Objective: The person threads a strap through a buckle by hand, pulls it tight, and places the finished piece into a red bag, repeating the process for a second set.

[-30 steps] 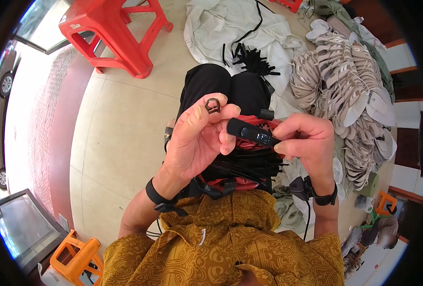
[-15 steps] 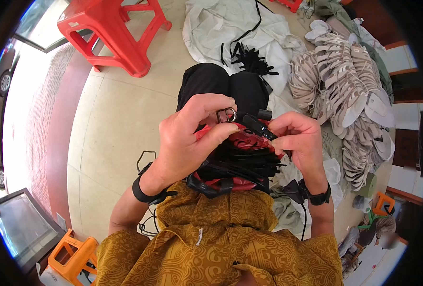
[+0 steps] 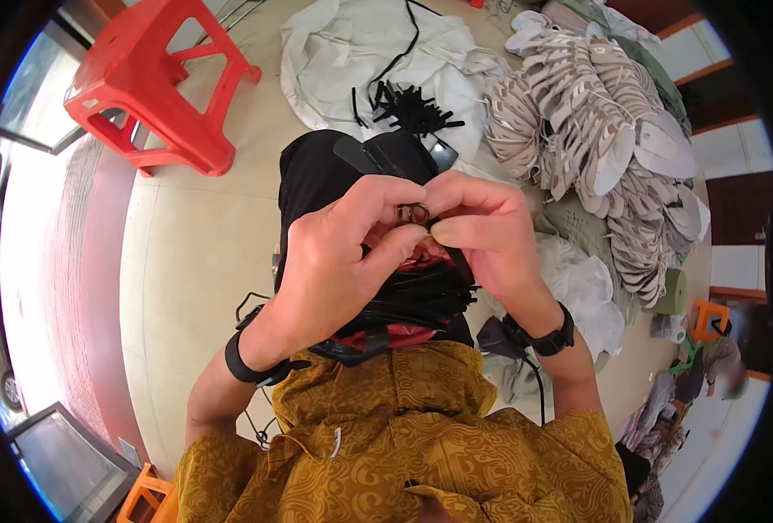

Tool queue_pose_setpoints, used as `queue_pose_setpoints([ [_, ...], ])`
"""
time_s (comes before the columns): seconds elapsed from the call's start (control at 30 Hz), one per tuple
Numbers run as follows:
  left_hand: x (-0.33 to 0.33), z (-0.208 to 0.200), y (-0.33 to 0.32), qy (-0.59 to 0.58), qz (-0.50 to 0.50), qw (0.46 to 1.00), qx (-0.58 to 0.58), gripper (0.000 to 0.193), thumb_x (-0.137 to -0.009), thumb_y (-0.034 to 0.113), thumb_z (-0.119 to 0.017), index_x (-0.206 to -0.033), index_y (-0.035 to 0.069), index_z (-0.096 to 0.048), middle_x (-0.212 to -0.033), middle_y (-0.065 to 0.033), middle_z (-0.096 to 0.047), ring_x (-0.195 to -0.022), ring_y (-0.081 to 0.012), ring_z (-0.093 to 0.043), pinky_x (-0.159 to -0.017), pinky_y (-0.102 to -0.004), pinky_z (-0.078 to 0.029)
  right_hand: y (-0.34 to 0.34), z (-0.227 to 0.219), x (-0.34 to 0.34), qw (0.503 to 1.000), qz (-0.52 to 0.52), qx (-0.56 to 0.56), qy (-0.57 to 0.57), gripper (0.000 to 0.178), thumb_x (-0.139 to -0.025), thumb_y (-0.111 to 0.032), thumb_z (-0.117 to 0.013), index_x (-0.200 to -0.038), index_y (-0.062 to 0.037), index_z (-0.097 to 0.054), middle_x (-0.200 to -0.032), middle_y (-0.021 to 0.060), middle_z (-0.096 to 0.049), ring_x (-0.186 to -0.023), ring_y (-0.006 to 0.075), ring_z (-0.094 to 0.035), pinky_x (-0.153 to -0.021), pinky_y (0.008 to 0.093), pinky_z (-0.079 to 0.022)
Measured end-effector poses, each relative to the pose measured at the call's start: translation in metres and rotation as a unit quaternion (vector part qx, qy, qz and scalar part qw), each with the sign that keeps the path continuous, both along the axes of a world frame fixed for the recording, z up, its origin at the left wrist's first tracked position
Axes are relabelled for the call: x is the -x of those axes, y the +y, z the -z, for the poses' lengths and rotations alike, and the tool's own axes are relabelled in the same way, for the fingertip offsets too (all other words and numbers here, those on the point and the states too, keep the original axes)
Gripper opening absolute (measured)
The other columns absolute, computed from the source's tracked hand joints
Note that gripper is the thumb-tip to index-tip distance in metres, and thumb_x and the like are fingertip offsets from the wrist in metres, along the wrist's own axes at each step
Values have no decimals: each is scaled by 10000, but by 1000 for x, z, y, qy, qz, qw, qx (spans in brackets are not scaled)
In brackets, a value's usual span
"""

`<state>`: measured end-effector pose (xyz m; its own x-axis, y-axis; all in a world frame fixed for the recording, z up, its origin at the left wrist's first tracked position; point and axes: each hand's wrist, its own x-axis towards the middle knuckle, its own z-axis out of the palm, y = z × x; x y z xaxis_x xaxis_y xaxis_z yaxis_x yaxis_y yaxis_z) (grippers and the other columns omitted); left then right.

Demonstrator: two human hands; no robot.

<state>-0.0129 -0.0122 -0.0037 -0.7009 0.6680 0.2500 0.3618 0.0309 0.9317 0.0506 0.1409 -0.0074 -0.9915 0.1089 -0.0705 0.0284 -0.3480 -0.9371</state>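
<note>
My left hand [image 3: 330, 253] pinches a small metal buckle [image 3: 410, 214] between thumb and forefinger, above my lap. Right beside it, my right hand [image 3: 491, 240] has thumb and forefinger pressed together on a narrow black strap [image 3: 460, 261]. The strap's end lies at the buckle, but the fingertips hide whether it passes through. Below both hands, a bunch of black straps [image 3: 377, 305] rests in my lap on red and black plastic [image 3: 404, 334], partly covered by the hands.
Ahead on the floor, a white sheet [image 3: 334, 52] bears a tangle of black strips [image 3: 412, 112]. Many beige shoe uppers [image 3: 578, 105] are heaped at the right. A red plastic stool [image 3: 155, 87] stands far left, an orange stool [image 3: 148, 495] near left.
My right hand has come left and brought the strap up to the buckle. My left hand still grips the buckle. The surroundings have shifted left in the view.
</note>
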Motion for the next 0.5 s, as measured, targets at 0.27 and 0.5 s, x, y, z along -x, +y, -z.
queue_pose_setpoints([
  [0.27,-6,-3,26,-41,47,998,19,238,-729,-2,-577,-952,26,-499,-651,-66,-579,-581,-110,-582,-537,-216,-459,23,3,-6,995,48,-84,10,50,-625,10,-552,-654,42,-577,-615,44,-556,-562,67,-492,-517,185,-373],
  [0.5,-6,1,38,-217,100,971,-10,263,-772,-4,-533,-1019,-16,-444,-719,-73,-585,-634,-94,-567,-552,-204,-463,45,5,-9,995,85,-51,-31,48,-581,30,-532,-624,52,-535,-673,70,-532,-585,108,-495,-540,208,-371],
])
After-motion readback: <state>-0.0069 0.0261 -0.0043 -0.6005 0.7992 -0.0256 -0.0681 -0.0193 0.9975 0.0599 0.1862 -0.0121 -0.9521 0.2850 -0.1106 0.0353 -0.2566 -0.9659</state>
